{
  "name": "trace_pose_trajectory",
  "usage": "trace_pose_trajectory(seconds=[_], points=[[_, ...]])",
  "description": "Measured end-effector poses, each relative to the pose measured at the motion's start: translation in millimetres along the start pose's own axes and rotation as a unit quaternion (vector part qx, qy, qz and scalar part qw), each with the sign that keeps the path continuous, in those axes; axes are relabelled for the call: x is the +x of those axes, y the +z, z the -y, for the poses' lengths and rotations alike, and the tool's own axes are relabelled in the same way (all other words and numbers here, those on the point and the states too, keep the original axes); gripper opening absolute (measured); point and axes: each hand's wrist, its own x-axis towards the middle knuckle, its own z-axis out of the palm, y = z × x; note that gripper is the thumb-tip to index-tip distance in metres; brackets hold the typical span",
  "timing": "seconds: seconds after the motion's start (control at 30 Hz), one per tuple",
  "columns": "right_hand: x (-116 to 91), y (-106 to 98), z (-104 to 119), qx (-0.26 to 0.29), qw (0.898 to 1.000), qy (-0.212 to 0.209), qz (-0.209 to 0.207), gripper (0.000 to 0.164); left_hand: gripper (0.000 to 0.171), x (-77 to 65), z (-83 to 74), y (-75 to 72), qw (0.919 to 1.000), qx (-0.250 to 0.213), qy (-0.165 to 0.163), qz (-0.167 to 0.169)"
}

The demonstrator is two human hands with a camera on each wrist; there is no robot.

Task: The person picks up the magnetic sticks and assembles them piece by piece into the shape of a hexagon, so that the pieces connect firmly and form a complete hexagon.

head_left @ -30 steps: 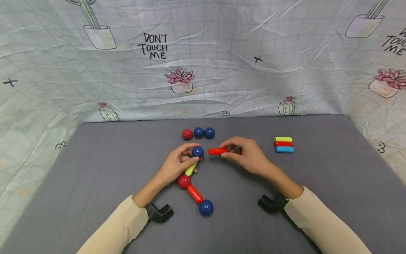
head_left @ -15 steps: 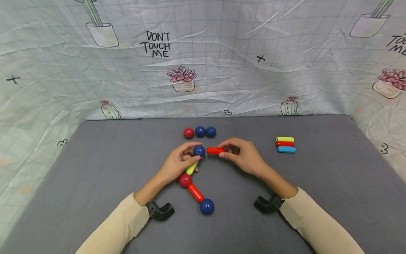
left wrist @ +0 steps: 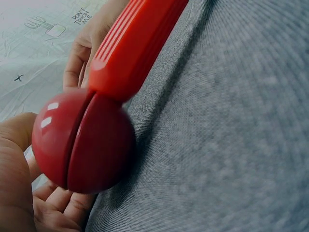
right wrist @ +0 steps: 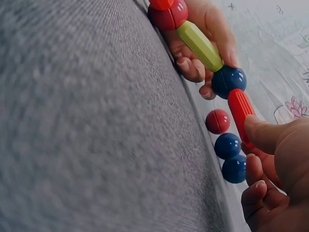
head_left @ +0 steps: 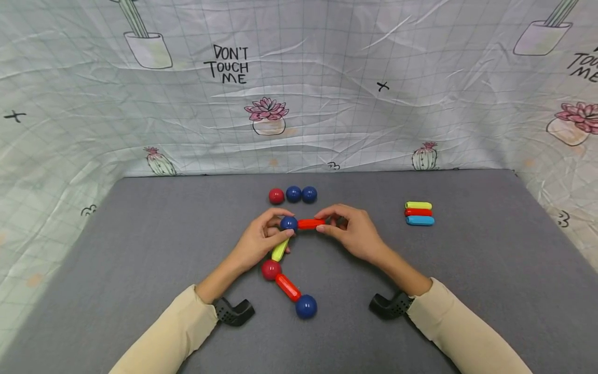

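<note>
My left hand (head_left: pixel 259 236) pinches a blue ball (head_left: pixel 288 223) between thumb and fingers. From that ball a yellow-green rod (head_left: pixel 279 250) runs down to a red ball (head_left: pixel 271 270), seen large in the left wrist view. A red rod (head_left: pixel 287 287) joins the red ball to a second blue ball (head_left: pixel 306 307) nearer me. My right hand (head_left: pixel 356 232) pinches another red rod (head_left: pixel 309 224) by its right end. The left end of this rod meets the blue ball in my left hand, as the right wrist view (right wrist: pixel 240 111) also shows.
Behind the hands stand a loose red ball (head_left: pixel 276 196) and two blue balls (head_left: pixel 301 195) in a row. At the right lie a yellow-green rod (head_left: pixel 418 205), a red rod (head_left: pixel 418 212) and a light blue rod (head_left: pixel 420 221), side by side. A patterned cloth (head_left: pixel 327 104) hangs behind the grey table.
My right hand has moved left with the red rod, closing the gap to the blue ball until the rod's end meets it. The left hand keeps its hold in nearly the same place.
</note>
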Motion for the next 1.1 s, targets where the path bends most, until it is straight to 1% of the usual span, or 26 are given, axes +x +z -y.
trace_pose_trajectory(seconds=[0.17, 0.43, 0.5, 0.57, 0.63, 0.7, 0.8, 0.87, 0.93, 1.03, 1.1], points=[[-0.9, 2.7, 2.3, 0.007, 1.000, 0.002, -0.006, 0.016, 0.032, -0.7, -0.2, 0.8, 0.9999, -0.002, -0.010, -0.008], [-1.2, 3.7, 5.9, 0.011, 1.000, 0.000, -0.010, 0.016, 0.034, -0.6, 0.0, 2.2, 0.9997, 0.008, -0.011, -0.021], [-1.2, 3.9, 6.6, 0.013, 1.000, 0.001, -0.011, 0.016, 0.034, -0.5, 0.5, 2.0, 0.9995, 0.018, -0.013, -0.021], [-1.3, 4.4, 7.4, 0.014, 1.000, -0.001, -0.010, 0.016, 0.033, -0.8, 1.0, 1.5, 0.9990, 0.039, -0.013, -0.019], [-1.3, 4.7, 8.1, 0.016, 1.000, -0.004, -0.006, 0.017, 0.032, -1.4, 1.1, 0.7, 0.9969, 0.075, -0.010, -0.019], [-1.1, 4.9, 8.7, 0.015, 1.000, -0.009, 0.004, 0.018, 0.030, -2.3, 0.2, 0.1, 0.9934, 0.113, -0.005, -0.019], [-0.8, 4.4, 9.0, 0.019, 0.999, -0.019, 0.027, 0.022, 0.028, -3.1, -1.4, -0.1, 0.9879, 0.154, 0.000, -0.019], [-0.4, 3.8, 9.6, 0.019, 0.999, -0.023, 0.040, 0.024, 0.027, -3.7, -4.4, 1.0, 0.9864, 0.164, 0.002, -0.018], [0.0, 2.7, 10.4, 0.023, 0.998, -0.022, 0.046, 0.025, 0.026, -5.5, -13.5, 3.8, 0.9863, 0.164, 0.007, -0.020], [2.7, 0.6, 11.4, 0.028, 0.999, -0.015, 0.040, 0.024, 0.026, -7.4, -25.5, 7.6, 0.9873, 0.155, 0.023, -0.029], [5.6, -1.3, 11.7, 0.028, 0.999, -0.010, 0.030, 0.023, 0.026, -8.1, -30.7, 9.4, 0.9877, 0.147, 0.035, -0.038]])
